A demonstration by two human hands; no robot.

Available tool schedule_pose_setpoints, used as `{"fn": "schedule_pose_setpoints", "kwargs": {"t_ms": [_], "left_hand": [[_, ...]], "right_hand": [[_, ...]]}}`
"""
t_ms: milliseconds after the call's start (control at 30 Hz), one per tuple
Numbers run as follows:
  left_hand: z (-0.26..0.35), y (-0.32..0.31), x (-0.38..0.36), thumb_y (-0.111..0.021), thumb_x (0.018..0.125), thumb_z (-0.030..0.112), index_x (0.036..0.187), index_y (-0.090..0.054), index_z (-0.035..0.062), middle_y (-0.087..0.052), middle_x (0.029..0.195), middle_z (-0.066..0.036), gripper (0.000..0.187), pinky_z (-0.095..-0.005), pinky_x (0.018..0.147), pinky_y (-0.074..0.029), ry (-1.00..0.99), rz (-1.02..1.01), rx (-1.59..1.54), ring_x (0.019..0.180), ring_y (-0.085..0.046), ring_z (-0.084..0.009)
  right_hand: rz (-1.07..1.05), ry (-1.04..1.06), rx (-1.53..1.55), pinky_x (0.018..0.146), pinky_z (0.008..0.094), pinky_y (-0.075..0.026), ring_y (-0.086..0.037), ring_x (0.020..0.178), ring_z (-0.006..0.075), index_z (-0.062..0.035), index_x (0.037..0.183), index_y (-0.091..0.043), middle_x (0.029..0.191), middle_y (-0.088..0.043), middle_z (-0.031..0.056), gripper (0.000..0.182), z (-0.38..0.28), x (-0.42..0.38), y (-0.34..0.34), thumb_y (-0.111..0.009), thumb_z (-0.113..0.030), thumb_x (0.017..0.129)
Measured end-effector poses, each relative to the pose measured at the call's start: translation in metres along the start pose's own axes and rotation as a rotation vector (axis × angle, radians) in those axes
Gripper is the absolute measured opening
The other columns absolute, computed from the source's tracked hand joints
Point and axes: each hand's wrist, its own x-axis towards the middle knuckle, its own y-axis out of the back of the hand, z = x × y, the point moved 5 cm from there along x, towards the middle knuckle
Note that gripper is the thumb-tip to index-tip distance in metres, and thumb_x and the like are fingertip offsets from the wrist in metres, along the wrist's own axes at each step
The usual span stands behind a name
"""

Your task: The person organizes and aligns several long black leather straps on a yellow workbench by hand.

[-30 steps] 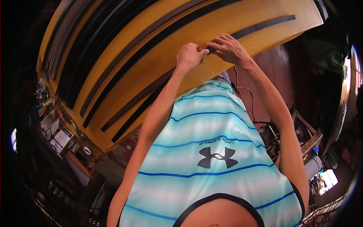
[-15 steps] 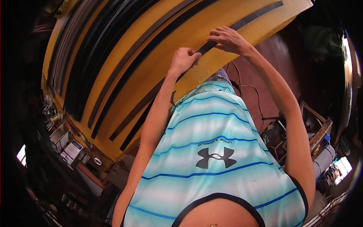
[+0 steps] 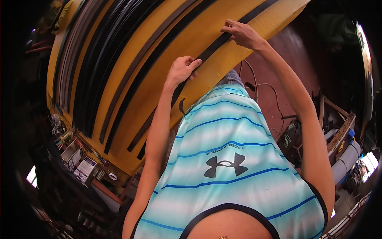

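Note:
A long black strip [image 3: 213, 49] lies along the near side of the yellow surface [image 3: 223, 59]. My left hand [image 3: 183, 71] is on it with curled fingers, the thumb and fingers closed at the strip. Farther up the same strip, my right hand [image 3: 244, 36] has its fingers bent and closed around the strip's edges; the fingertips are partly hidden. Beyond my hands, other dark strips [image 3: 149, 63] lie roughly parallel on the yellow surface. A short dark curved piece [image 3: 182, 106] sticks out by the surface's edge near my shirt.
More brown and black strips [image 3: 95, 67] are bunched at the far left. Below them stand a labelled container [image 3: 86, 167] and a roll of tape [image 3: 113, 176]. A cord [image 3: 274, 89] lies on the reddish floor. A wooden frame [image 3: 342, 135] is at the right.
My left hand has shifted left and slightly down in view, and my right hand slightly up. The hands are farther apart, with more strip showing between them. The view has shifted a little.

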Motion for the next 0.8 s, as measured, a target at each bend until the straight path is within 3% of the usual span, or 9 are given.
{"fn": "schedule_pose_setpoints", "kwargs": {"t_ms": [133,300,367,567,800], "left_hand": [[0.002,-0.006,0.004,-0.069,0.099,0.035,0.103,-0.07,-0.0044,-0.068,0.07,-0.008,0.039,-0.0269,0.056,-0.05,0.004,0.059,0.015,0.059,-0.063,-0.0113],[0.005,-0.008,0.013,-0.071,0.097,0.036,0.095,-0.071,-0.0034,-0.068,0.067,-0.007,0.04,-0.0269,0.056,-0.05,-0.042,0.136,0.05,0.056,-0.062,-0.0108],[0.003,-0.009,0.019,-0.072,0.097,0.037,0.092,-0.072,-0.003,-0.067,0.066,-0.007,0.04,-0.0265,0.054,-0.049,-0.046,0.135,0.054,0.055,-0.062,-0.0105],[-0.007,-0.008,0.025,-0.073,0.095,0.036,0.087,-0.072,-0.0023,-0.067,0.062,-0.006,0.039,-0.0259,0.049,-0.047,-0.012,0.172,0.115,0.05,-0.06,-0.0099],[-0.007,-0.009,0.025,-0.074,0.095,0.036,0.086,-0.072,-0.0019,-0.068,0.063,-0.007,0.038,-0.0259,0.049,-0.047,0.007,0.194,0.16,0.049,-0.06,-0.0096]], "right_hand": [[0.023,-0.073,0.212,0.091,0.0426,-0.051,-0.061,0.109,0.0311,-0.0085,0.105,-0.062,0.107,-0.06,0.0102,0.03,-0.013,-0.007,-0.014,-0.071,0.003,0.079],[0.054,-0.077,0.192,0.092,0.0424,-0.051,-0.06,0.11,0.032,-0.0074,0.1,-0.065,0.106,-0.061,0.0106,0.02,-0.021,-0.006,-0.019,-0.074,-0.005,0.083],[0.079,-0.12,0.326,0.091,0.0416,-0.051,-0.06,0.108,0.0311,-0.0062,0.094,-0.067,0.103,-0.061,0.0106,0.017,-0.017,-0.007,-0.019,-0.077,-0.014,0.083],[0.184,-0.195,0.337,0.082,0.0409,-0.05,-0.061,0.096,0.0303,-0.0061,0.09,-0.07,0.092,-0.061,0.0111,0.028,-0.021,-0.006,-0.022,-0.082,-0.03,0.081],[0.186,-0.253,0.318,0.079,0.0415,-0.049,-0.061,0.091,0.0301,-0.0052,0.085,-0.07,0.089,-0.06,0.0107,0.031,-0.019,-0.002,-0.022,-0.084,-0.032,0.078]]}}
